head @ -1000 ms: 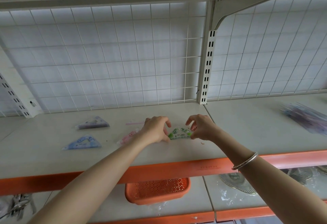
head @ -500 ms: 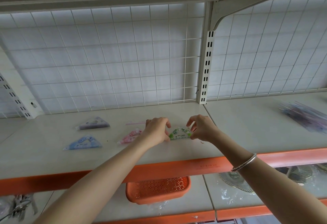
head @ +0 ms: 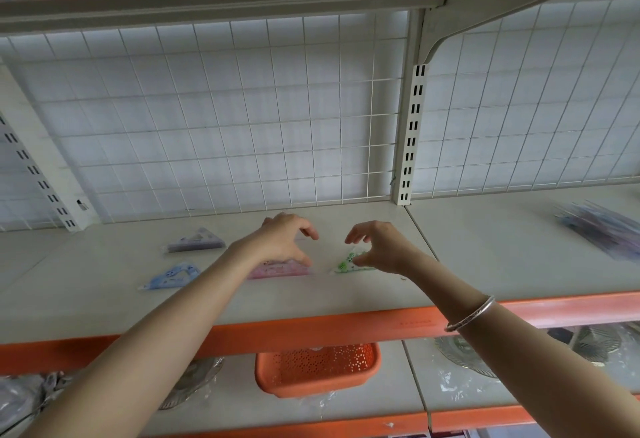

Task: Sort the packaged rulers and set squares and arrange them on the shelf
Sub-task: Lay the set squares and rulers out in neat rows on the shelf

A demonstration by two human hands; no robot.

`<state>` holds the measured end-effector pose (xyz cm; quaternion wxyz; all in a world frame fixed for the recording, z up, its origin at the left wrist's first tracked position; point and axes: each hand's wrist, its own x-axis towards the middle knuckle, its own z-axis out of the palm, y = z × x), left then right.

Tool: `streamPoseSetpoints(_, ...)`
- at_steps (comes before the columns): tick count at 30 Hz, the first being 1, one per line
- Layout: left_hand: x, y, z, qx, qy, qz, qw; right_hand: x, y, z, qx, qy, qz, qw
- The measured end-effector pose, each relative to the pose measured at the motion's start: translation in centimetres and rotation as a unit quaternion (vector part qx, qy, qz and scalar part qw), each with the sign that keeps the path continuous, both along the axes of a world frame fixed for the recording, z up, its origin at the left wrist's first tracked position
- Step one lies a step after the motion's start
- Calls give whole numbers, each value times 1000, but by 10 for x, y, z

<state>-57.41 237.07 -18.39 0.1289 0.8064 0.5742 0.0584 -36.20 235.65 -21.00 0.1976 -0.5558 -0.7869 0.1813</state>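
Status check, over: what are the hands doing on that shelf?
Left hand, right hand open. Green set square flat on shelf, by right thumb. Pink set square close alongside.

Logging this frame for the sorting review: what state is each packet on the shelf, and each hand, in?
Purple set square: flat, untouched.
Blue set square: flat, untouched.
Pink set square: flat, partly hidden.
Green set square: flat on shelf.
Packaged rulers: piled far right, blurred.
Left hand: loosely curled, holding nothing, above pink.
Right hand: loosely curled beside green; contact unclear.
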Motion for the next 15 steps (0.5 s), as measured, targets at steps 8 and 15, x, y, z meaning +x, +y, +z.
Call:
streamPoseSetpoints(8,-23,-5,-18,-7,70,-25,997,-53,-3,-13,6,-53,16,998)
streamPoseSetpoints(15,-57,-7,-20,-34,35,-12,999,-77,-2,-19,19,-81,-8,997)
